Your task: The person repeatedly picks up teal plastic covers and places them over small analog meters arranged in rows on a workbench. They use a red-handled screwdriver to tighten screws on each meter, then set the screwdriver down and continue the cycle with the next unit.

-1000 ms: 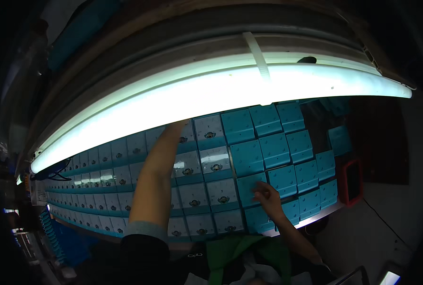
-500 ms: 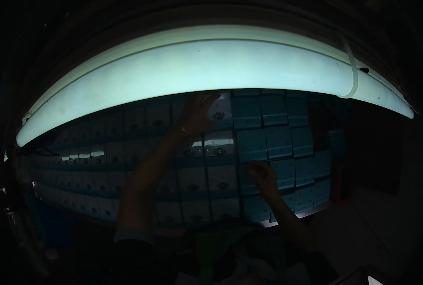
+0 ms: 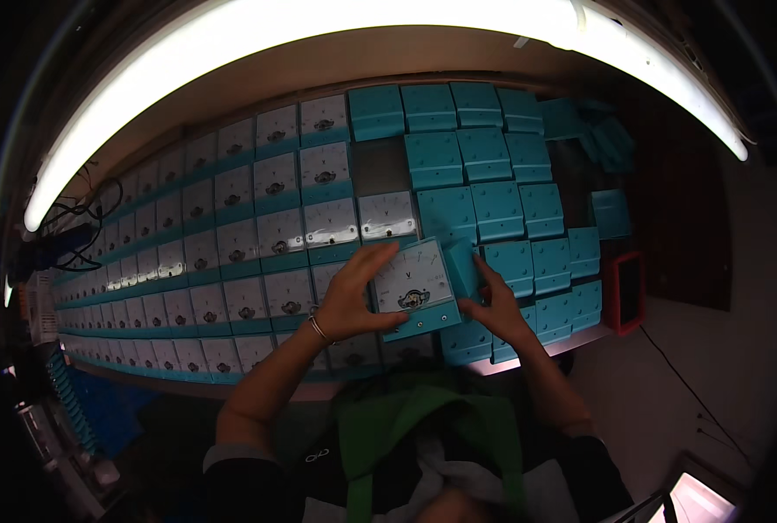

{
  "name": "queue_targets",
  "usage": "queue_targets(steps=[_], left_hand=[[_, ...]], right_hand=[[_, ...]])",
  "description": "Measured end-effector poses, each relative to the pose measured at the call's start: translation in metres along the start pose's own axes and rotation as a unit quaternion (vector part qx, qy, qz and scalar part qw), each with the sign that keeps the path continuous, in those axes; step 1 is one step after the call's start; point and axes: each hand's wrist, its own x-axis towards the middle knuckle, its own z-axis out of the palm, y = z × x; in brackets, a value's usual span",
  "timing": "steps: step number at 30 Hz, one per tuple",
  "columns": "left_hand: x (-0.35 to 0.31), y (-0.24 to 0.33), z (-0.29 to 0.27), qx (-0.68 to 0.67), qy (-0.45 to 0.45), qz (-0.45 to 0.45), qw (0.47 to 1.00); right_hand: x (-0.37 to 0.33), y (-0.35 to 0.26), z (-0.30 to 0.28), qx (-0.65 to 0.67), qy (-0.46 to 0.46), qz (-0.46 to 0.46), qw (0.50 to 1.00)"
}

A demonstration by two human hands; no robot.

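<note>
My left hand [image 3: 353,295] grips a panel meter [image 3: 410,277] by its left side, thumb at the lower edge. The meter has a white dial, a dark emblem and a turquoise lower part, and is tilted above the rows. Close against its right side is a turquoise case [image 3: 463,268], turned partly on edge. My right hand [image 3: 500,307] has its fingers and thumb closed around that case. Whether the case and the meter touch cannot be made out.
Rows of similar meters [image 3: 275,179] cover the table to the left; turquoise cases [image 3: 497,209] stand in rows to the right. A gap [image 3: 380,167] shows in the second row. Loose cases [image 3: 610,144], a red-framed object [image 3: 625,292] and a bright lamp [image 3: 362,26] border the work area.
The picture has brightened and the view has shifted. My left hand has come back nearer me from the far rows, now with a meter, and my hands are close together.
</note>
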Motion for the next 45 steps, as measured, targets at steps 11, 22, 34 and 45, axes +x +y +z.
queue_targets(steps=[11, 22, 34, 45], left_hand=[[-0.051, 0.074, 0.023, -0.01, -0.007, 0.023, 1.0], [-0.065, 0.088, 0.029, -0.01, 0.009, 0.062, 0.998], [-0.068, 0.089, 0.029, -0.007, 0.007, 0.059, 0.998], [-0.065, 0.086, 0.029, -0.014, 0.006, 0.059, 0.998]], right_hand=[[-0.07, -0.004, 0.026, 0.237, -0.146, -0.057, 0.959], [-0.091, -0.013, 0.021, 0.368, -0.261, 0.015, 0.893], [-0.096, -0.015, 0.024, 0.388, -0.238, -0.01, 0.89], [-0.092, -0.011, 0.027, 0.39, -0.244, 0.023, 0.887]])
